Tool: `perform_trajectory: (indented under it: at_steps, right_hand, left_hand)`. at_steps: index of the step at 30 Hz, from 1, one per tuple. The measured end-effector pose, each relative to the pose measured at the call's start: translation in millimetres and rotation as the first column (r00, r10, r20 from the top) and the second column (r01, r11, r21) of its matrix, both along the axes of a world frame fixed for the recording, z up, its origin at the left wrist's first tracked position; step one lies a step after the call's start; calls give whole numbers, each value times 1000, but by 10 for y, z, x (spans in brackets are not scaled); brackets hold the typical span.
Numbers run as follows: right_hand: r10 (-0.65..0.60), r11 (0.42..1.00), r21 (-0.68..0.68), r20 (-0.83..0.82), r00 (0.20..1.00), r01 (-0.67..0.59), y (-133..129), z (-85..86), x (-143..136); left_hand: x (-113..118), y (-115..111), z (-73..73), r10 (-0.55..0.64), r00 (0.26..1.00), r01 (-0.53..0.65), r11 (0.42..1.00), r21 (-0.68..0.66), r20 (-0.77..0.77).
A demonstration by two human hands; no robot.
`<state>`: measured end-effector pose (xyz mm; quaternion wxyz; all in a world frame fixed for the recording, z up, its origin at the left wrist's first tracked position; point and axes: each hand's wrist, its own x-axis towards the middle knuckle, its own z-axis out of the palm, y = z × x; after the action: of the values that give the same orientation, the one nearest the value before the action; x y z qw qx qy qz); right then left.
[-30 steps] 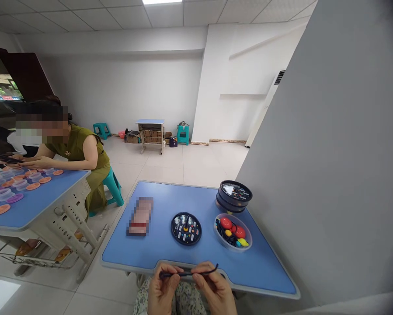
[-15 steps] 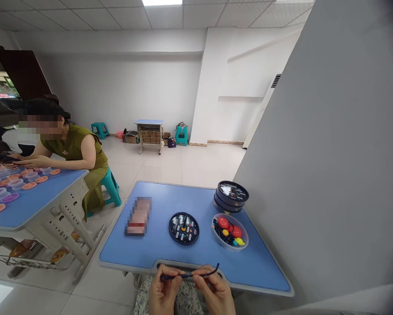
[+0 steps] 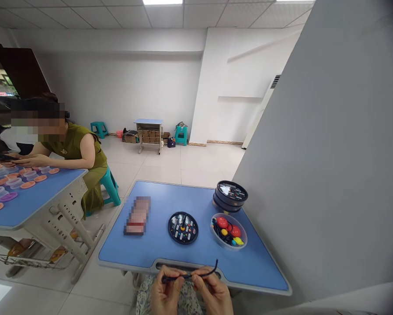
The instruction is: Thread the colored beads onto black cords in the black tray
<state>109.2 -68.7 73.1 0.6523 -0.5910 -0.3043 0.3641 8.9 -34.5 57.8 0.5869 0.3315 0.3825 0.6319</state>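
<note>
Just in front of the desk's near edge, my left hand (image 3: 167, 288) pinches the thicker end of a thin black rod (image 3: 210, 271). My right hand (image 3: 212, 291) grips the same rod farther right, where its tip curves upward past my fingers. Whether it is one piece or two joined between my fingertips, I cannot tell. Beyond my hands lies a round black disc (image 3: 183, 228) with printed labels and a short upright black stick with a yellow base. Right of it, a clear plastic bowl (image 3: 216, 239) holds red balls, small yellow and blue pieces and black parts.
A stack of round black discs (image 3: 230, 196) stands at the blue desk's (image 3: 157, 192) back right. A blurred pinkish flat object (image 3: 137, 215) lies at left. A grey wall (image 3: 330, 175) rises close on the right. A seated person (image 3: 85, 148) is at another desk (image 3: 61, 186) with small cups and lids.
The view has shifted very slightly. Both hands stay on the black rod, and its curved tip has moved a little upward and left.
</note>
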Motion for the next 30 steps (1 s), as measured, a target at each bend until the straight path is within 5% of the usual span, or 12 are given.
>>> perform_trajectory:
  at_steps: [3, 10, 15, 22, 26, 30]
  right_hand:
    - [-38, 999, 12, -4, 999, 38, 7, 0, -29]
    - [85, 996, -2, -88, 992, -85, 137, 18, 101]
    - [48, 997, 56, 3, 999, -48, 261, 75, 284]
    - [61, 987, 145, 39, 997, -66, 519, 308, 435]
    - [47, 985, 171, -49, 998, -38, 736, 445, 516]
    - [40, 985, 169, -108, 993, -21, 810, 409, 605]
  left_hand:
    - [4, 5, -65, -15, 1000, 15, 1000, 7, -16]
    - [-17, 229, -177, -160, 963, 185, 978, 101, -215]
    - [-143, 468, -219, -136, 916, 211, 963, 166, -376]
    - [-128, 918, 6, -137, 770, 366, 895, 256, -624]
    - [96, 1158, 138, 14, 778, 268, 897, 351, -629]
    - [293, 1337, 140, 83, 794, 190, 907, 375, -602]
